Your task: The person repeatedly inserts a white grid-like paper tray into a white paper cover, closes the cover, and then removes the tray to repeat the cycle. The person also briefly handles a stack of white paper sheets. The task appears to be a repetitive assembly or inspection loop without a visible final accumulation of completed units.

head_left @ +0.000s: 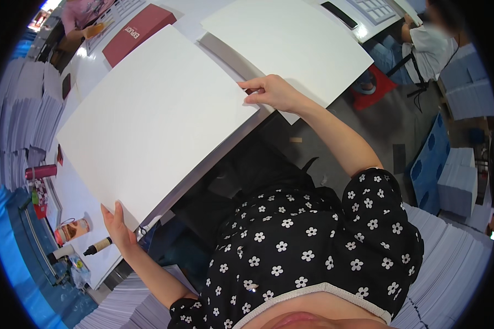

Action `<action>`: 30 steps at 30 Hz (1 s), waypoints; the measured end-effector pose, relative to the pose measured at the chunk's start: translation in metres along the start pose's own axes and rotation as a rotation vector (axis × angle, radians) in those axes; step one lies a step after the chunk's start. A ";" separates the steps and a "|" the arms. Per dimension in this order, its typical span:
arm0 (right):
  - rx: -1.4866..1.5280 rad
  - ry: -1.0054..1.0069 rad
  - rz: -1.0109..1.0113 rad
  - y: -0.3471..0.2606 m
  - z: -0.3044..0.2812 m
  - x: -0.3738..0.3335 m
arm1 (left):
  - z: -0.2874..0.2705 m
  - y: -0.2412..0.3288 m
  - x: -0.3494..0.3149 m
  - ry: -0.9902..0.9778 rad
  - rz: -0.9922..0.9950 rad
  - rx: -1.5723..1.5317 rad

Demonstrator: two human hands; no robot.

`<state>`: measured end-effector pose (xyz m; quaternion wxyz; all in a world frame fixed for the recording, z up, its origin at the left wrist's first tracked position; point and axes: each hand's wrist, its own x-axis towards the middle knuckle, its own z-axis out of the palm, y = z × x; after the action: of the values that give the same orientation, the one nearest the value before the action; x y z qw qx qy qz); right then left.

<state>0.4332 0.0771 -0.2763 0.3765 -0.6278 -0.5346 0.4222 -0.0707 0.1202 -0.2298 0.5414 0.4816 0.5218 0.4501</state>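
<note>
A large white sheet [153, 120] lies in front of me, aslant over the table. My right hand [277, 94] grips its right edge near the near right corner, the thumb over the top face and the fingers at the edge. At the near left corner my left hand [119, 229] holds the left side, with the thumb over the sheet and a finger just outside the edge. The sheet's underside is hidden. To the right of it lies another large white sheet [296, 44], partly past the table edge; my right hand's fingers are near it but not holding it.
A dark red box [137, 34] stands beyond the sheet. A maroon flask [41, 172], a can [71, 231] and a dark bottle [97, 247] lie at the left. Tall paper stacks [30, 104] rise farther left. Two people sit across the way, one near a red stool [374, 88].
</note>
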 end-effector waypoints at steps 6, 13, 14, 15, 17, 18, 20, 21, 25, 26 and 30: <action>-0.030 0.025 -0.015 0.005 0.003 0.001 | -0.003 -0.002 0.001 0.011 -0.002 0.007; -0.126 0.075 -0.051 0.001 0.009 -0.006 | 0.000 -0.005 -0.001 0.039 0.048 0.019; -0.151 0.110 -0.085 0.002 0.011 -0.008 | 0.001 -0.005 -0.001 0.031 0.054 0.018; -0.290 0.140 -0.150 -0.001 0.013 -0.011 | 0.000 -0.005 -0.003 0.028 0.060 0.014; -0.562 0.200 -0.289 -0.009 0.016 -0.018 | 0.000 -0.008 -0.004 0.030 0.071 0.025; -0.609 0.251 -0.362 -0.008 0.019 -0.023 | -0.001 -0.008 -0.003 0.036 0.078 0.046; -0.695 0.347 -0.518 -0.003 0.032 -0.031 | -0.004 -0.011 -0.002 0.072 0.086 0.071; -0.709 0.332 -0.581 -0.004 0.038 -0.036 | -0.002 -0.011 -0.002 0.071 0.087 0.063; -0.797 0.224 -0.694 -0.002 0.057 -0.049 | 0.003 -0.009 -0.003 0.079 0.066 0.021; -0.840 0.195 -0.692 -0.002 0.060 -0.050 | 0.000 -0.010 -0.004 0.080 0.059 0.018; -0.888 0.152 -0.670 0.001 0.061 -0.047 | 0.004 -0.008 -0.005 0.079 0.049 0.014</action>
<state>0.3736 0.0320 -0.2933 0.2271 -0.5507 -0.8026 -0.0324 -0.0672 0.1135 -0.2373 0.5060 0.4798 0.5339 0.4783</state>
